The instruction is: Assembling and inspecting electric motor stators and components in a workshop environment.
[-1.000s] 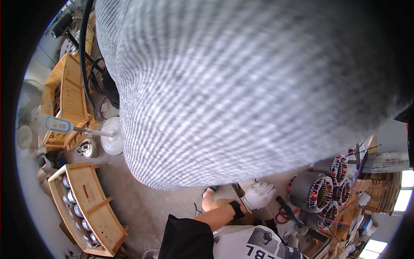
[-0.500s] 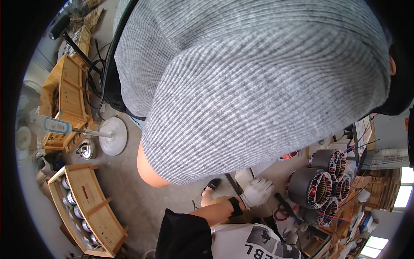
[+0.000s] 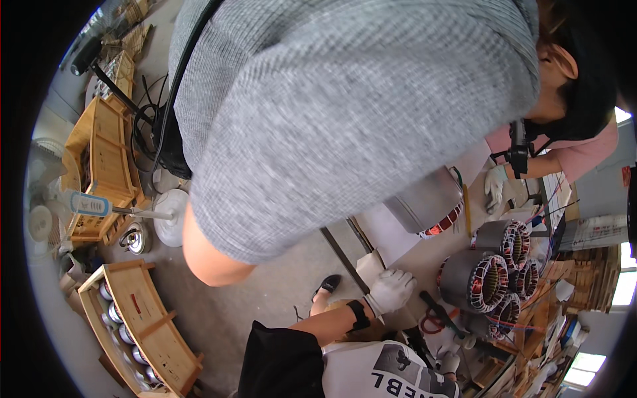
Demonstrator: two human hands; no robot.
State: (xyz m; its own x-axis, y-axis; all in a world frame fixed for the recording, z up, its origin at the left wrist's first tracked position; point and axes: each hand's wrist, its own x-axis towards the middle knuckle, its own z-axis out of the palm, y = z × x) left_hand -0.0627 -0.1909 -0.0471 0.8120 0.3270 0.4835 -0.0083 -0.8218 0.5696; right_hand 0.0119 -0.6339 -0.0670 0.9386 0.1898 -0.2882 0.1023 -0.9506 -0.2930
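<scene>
My left hand (image 3: 391,290), in a white glove with a black wrist strap, lies knuckles up on the near edge of a workbench (image 3: 424,262). It touches a folded piece of pale paper (image 3: 369,266). My black sleeve (image 3: 279,355) comes in from the lower edge. My right hand (image 3: 451,362), also in a white glove, shows only in part low down by a black-handled tool (image 3: 438,313); its grip is hidden. Just right of my left hand, several grey motor stators with copper windings (image 3: 474,280) stand on the bench.
A person in a grey knit shirt (image 3: 345,113) bends over the bench and fills the upper view. Another person's gloved hand (image 3: 494,186) works at the far side. Wooden crates (image 3: 142,325) with metal parts, a standing fan (image 3: 169,215) and black cables are on the floor at left.
The person in grey has shifted up and to the right, uncovering the bench, a large stator and the far worker. My left hand has stayed at the bench edge.
</scene>
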